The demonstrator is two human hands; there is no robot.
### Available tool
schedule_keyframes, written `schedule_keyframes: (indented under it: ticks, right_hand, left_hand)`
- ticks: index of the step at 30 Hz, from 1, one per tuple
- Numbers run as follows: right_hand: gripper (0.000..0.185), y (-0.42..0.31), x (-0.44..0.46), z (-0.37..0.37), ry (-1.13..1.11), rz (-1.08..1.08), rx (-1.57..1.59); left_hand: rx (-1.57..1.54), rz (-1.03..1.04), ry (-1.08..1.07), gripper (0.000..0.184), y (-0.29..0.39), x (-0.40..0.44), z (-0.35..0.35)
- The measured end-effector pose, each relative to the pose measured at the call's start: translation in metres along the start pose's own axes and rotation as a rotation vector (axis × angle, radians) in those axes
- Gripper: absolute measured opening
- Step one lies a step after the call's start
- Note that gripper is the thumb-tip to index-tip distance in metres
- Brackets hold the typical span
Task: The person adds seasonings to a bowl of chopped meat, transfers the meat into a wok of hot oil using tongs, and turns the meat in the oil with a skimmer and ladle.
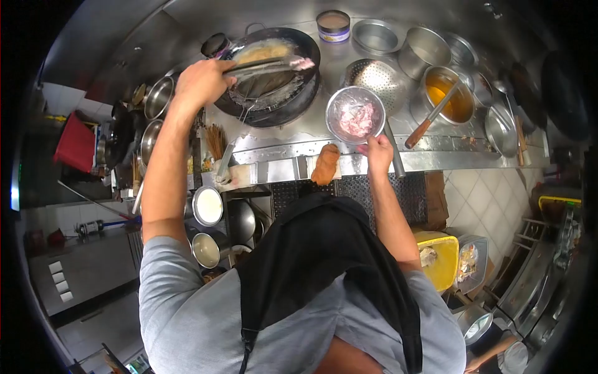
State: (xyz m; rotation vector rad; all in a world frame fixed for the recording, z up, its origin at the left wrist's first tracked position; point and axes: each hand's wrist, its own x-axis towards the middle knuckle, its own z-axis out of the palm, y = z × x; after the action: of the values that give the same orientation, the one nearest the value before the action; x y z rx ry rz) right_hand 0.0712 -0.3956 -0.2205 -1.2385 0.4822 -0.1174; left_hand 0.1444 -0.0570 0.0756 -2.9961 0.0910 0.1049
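My left hand [200, 84] is closed on the handle end of metal tongs [261, 64], held over the left side of the stove. A pink piece of raw meat [303, 63] is at their tip. Beneath them sits a black wok [274, 115] with oil and a yellowish, frothy patch; a wire skimmer seems to lie in it, partly hidden. My right hand [378, 154] grips the near rim of a round metal bowl [333, 128] holding more raw meat [358, 118], tilted toward me above the worktop.
A perforated strainer [386, 78] lies behind the bowl, its handle reaching the front edge. To the right, a pot of orange liquid [461, 106] holds a wooden-handled tool [430, 121]. A brown cloth [325, 165] hangs on the edge. Another person's arm [495, 353] shows at lower right.
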Motion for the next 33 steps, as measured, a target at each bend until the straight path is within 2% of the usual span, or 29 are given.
schedule_keyframes:
  ticks: [5,7,9,12,15,18,20,24,27,31,33]
  right_hand:
    - [0.016,-0.005,-0.007,-0.006,0.024,0.036,0.003]
    - [0.016,-0.007,-0.010,-0.008,0.035,0.031,0.016]
    - [0.016,-0.008,-0.011,-0.012,0.041,0.022,0.027]
    - [0.015,-0.008,-0.013,-0.022,0.034,0.012,0.030]
    - [0.014,-0.010,-0.013,-0.029,0.031,0.001,0.012]
    - [0.014,-0.013,-0.013,-0.030,0.023,-0.021,-0.024]
    - [0.015,-0.013,-0.012,-0.031,0.010,-0.043,-0.057]
    - [0.018,-0.012,-0.010,-0.029,0.011,-0.129,-0.190]
    - [0.020,-0.007,-0.005,-0.029,-0.006,-0.210,-0.241]
    - [0.020,-0.008,-0.001,-0.028,0.037,-0.151,-0.164]
    - [0.020,-0.011,-0.001,-0.027,0.041,-0.122,-0.164]
  left_hand:
    - [-0.023,-0.193,-0.117,0.043,-0.002,0.084,0.089]
    - [-0.022,-0.227,-0.099,0.046,-0.003,0.109,0.139]
    - [-0.126,-0.326,-0.073,0.049,0.002,0.109,0.157]
    - [-0.233,-0.332,0.058,0.040,0.016,0.079,0.129]
    - [-0.230,-0.211,0.154,0.048,0.033,0.032,0.080]
    - [-0.242,0.094,0.153,0.046,0.047,-0.016,0.054]
    - [-0.198,0.238,0.075,0.045,0.070,-0.045,0.039]
    - [-0.128,0.448,0.043,0.044,0.104,-0.066,0.052]
    - [-0.077,0.406,0.004,0.041,0.128,-0.073,0.047]
    - [-0.174,0.451,0.111,0.039,0.114,-0.078,0.044]
    - [-0.202,0.406,0.107,0.038,0.101,-0.079,0.040]
